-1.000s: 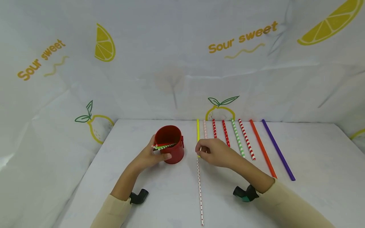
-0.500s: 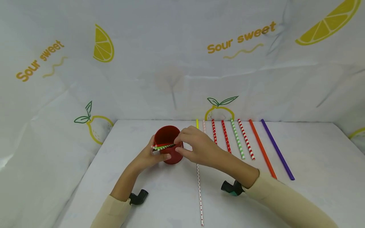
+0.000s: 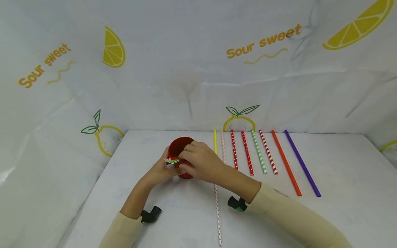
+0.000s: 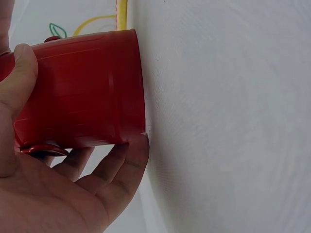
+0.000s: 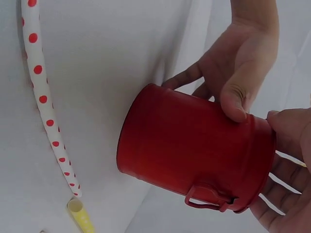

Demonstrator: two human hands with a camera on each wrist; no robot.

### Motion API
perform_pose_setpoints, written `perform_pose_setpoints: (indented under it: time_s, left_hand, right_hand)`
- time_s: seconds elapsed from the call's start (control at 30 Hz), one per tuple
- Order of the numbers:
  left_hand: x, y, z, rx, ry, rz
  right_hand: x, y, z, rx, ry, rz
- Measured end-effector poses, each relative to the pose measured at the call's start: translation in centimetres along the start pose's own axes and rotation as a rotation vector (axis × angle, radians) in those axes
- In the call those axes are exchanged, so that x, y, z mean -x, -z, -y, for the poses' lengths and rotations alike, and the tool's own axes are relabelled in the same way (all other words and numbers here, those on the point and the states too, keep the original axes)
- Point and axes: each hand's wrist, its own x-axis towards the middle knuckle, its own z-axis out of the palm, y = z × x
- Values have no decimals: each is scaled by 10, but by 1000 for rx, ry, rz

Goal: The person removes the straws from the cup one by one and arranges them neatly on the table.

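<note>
Gripping one red bucket (image 3: 187, 175) with left hand (image 3: 164, 169), thumb and fingers curled round its side. Placed left of the straws, a bit left of the middle of the white table (image 3: 180, 230). In right wrist view, one metal loop (image 5: 206, 200) visible on bucket side.

Held at bucket's rim: right hand (image 3: 201, 162). Cannot tell whether fingers closed on anything; tips partly hidden.

Lying across left part of rim: one small straw bundle (image 3: 173, 161), red and green, ends pointing left, too small to count.

Loose on table: nine straws. Eight in a far row, left to right: one yellow straw (image 3: 215, 141), one pale pink straw (image 3: 223, 146), two red dotted straws (image 3: 247, 152), one green striped straw (image 3: 258, 151), one red striped straw (image 3: 268, 152), one orange straw (image 3: 286, 163), one purple straw (image 3: 302, 163). Ninth: one white straw with red dots (image 3: 218, 217), running toward near side, far end just beside yellow one's near end.

Worn: two beige sleeves (image 3: 288, 210), two black wrist mounts (image 3: 151, 214). Printed on white backdrop (image 3: 155, 100): two "Sour sweet" texts (image 3: 263, 41), two lemon slices (image 3: 113, 48).
</note>
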Motion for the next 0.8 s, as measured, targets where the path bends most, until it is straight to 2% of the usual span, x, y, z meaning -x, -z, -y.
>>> perform_pose_setpoints:
  time_s: [0.27,0.63,0.8]
  left_hand:
    - [0,0,0,-15,4,-8]
    - [0,-1,0,21,-14,2]
    - [0,-1,-2,27,-16,-3]
  right_hand:
    - [-1,-8,0,-31,-17,-21]
    - [0,-9,1,-148,-96,-4]
    - [2,-9,0,-207,-97,-23]
